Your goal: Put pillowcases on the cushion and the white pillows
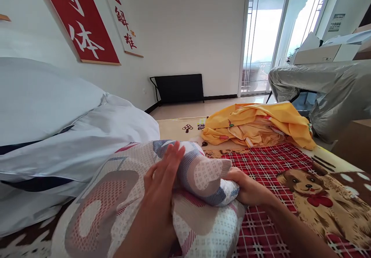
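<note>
1. A soft bundle of white cloth patterned in grey, blue and red (127, 190) is laid on a bed cover of red plaid printed with a brown dog (257, 163); its upper part is folded into a thick roll between the hands.
2. The roll's left side is touched by the left hand (162, 184), its fingers held straight and close together, with no cloth seen grasped in them.
3. The roll's right end is gripped by the right hand (247, 186); how its hidden fingertips are placed cannot be told.
4. A crumpled yellow-orange cloth (252, 123) is heaped beyond the bundle.
5. Smooth white bedding (121, 115) is piled at the left, beside the bundle.
</note>
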`<state>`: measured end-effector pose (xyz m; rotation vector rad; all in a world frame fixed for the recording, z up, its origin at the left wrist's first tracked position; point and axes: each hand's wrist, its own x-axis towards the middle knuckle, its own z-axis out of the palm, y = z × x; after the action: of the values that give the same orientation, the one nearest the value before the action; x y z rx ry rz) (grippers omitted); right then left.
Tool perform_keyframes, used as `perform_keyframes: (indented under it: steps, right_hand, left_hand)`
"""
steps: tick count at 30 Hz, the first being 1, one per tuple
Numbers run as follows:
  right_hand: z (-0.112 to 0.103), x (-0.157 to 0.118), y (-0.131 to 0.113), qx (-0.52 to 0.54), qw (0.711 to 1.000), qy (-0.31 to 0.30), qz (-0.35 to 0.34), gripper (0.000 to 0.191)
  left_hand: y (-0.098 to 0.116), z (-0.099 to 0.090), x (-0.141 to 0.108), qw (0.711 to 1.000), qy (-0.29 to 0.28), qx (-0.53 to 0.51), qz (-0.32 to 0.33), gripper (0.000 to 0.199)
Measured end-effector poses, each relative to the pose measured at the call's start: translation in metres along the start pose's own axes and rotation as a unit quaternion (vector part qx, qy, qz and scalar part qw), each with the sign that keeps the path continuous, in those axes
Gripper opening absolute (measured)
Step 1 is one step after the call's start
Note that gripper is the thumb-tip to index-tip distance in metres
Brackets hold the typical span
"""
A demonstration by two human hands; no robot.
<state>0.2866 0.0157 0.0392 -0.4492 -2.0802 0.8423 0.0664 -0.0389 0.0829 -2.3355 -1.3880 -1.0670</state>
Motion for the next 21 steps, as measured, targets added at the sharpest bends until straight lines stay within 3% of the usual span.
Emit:
perform_keyframes:
  steps: [2,5,10,13,17,21]
  right_hand:
    - [0.001,-0.002,0.004,-0.004,1.000,0.001,0.019,0.052]
    - [0.003,-0.003,0.012,-0.006,0.999,0.011,0.046,0.052]
    - [0.001,0.000,0.015,0.000,0.997,0.047,0.055,0.064]
    - [-0.010,-0.001,0.002,-0.011,0.996,0.027,0.085,0.079]
    - [-0.017,-0.009,-0.029,-0.082,0.993,-0.003,0.088,0.097]
    - [0.012,-0.016,-0.049,-0.220,0.975,0.003,0.043,0.135]
  left_hand:
    - [0.000,0.003,-0.001,0.999,-0.030,0.012,0.009,0.072]
    - [-0.002,0.010,-0.001,0.999,-0.033,0.029,0.012,0.070]
    - [-0.015,0.019,0.007,0.999,-0.010,0.021,-0.049,0.037]
    - [-0.022,0.018,0.014,0.995,-0.024,-0.017,-0.099,0.025]
    - [-0.023,0.018,0.018,0.990,-0.015,-0.038,-0.134,0.025]
    - [-0.020,0.024,0.016,0.989,-0.022,-0.037,-0.142,0.024]
